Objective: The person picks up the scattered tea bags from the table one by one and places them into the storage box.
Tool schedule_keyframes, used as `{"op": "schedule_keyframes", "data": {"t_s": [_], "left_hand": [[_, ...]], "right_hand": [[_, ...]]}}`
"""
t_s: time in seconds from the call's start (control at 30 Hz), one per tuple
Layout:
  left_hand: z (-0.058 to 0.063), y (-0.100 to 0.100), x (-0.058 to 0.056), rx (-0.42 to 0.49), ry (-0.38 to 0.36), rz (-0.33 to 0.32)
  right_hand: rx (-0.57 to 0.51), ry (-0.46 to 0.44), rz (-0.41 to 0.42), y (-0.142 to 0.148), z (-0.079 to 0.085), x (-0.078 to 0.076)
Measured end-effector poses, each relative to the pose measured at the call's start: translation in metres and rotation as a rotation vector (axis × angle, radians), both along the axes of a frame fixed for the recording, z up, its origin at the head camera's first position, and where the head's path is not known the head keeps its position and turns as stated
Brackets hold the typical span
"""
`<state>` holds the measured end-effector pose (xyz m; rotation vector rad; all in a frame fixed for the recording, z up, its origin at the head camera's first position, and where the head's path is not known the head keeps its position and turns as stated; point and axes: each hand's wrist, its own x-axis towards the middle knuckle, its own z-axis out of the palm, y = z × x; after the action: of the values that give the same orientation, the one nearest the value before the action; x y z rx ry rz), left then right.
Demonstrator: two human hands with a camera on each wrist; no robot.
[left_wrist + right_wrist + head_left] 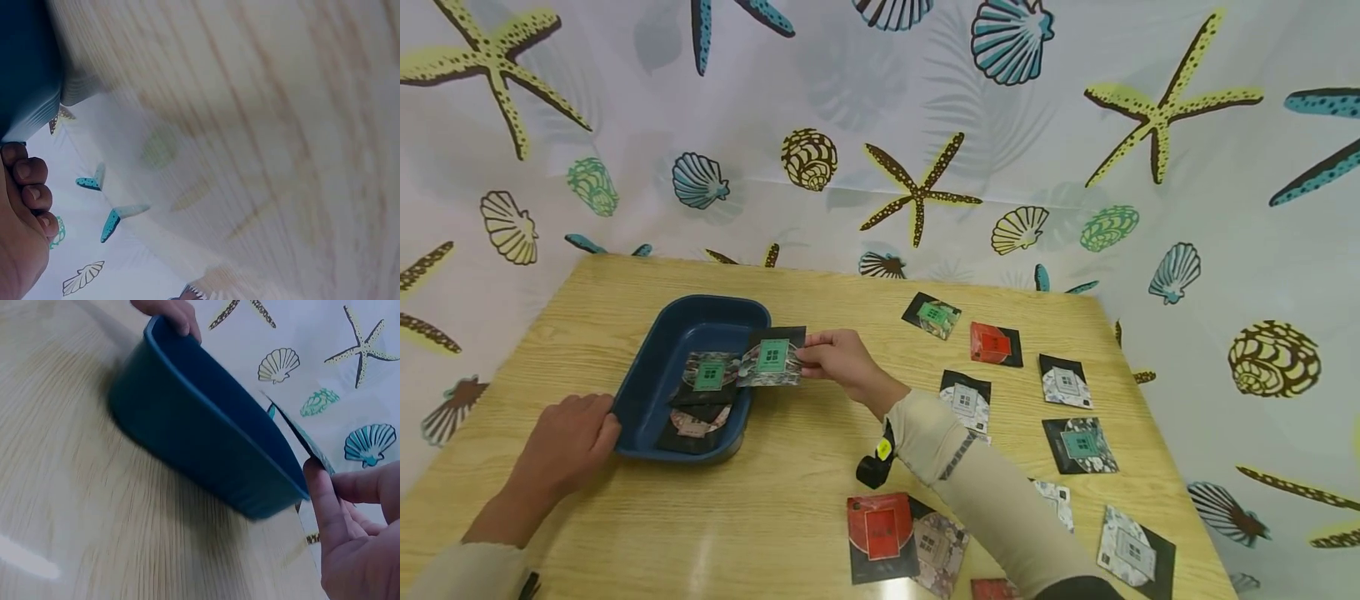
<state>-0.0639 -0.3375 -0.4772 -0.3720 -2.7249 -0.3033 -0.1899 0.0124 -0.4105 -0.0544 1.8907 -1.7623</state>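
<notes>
Near the left of the head view stands a blue plastic tub (651,392), with several flat packets inside, among them a green-labelled packet (708,375) and a pinkish one (694,427). My left hand (571,437) grips the tub's left rim, its fingers curled there in the left wrist view (31,190). Between thumb and fingers my right hand (850,367) pinches a black-and-grey packet (772,357) with a green label by its right edge. That packet is held over the tub's right rim. In the right wrist view it appears nearly edge-on (300,432).
Several packets lie across the right of the wooden table (797,475), including a red one (882,535), a white-labelled one (1065,381) and a green-labelled one (1081,445). My right forearm partly covers some. A shell-and-starfish patterned cloth (850,100) hangs behind the table.
</notes>
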Motion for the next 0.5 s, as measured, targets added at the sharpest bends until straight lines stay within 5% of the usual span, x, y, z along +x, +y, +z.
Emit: {"op": "schedule_keyframes", "data": {"t_s": [0.5], "left_hand": [[0.003, -0.001, -0.002, -0.033, -0.029, -0.008]], "right_hand": [[0.054, -0.024, -0.070, -0.078, 0.000, 0.013]]}}
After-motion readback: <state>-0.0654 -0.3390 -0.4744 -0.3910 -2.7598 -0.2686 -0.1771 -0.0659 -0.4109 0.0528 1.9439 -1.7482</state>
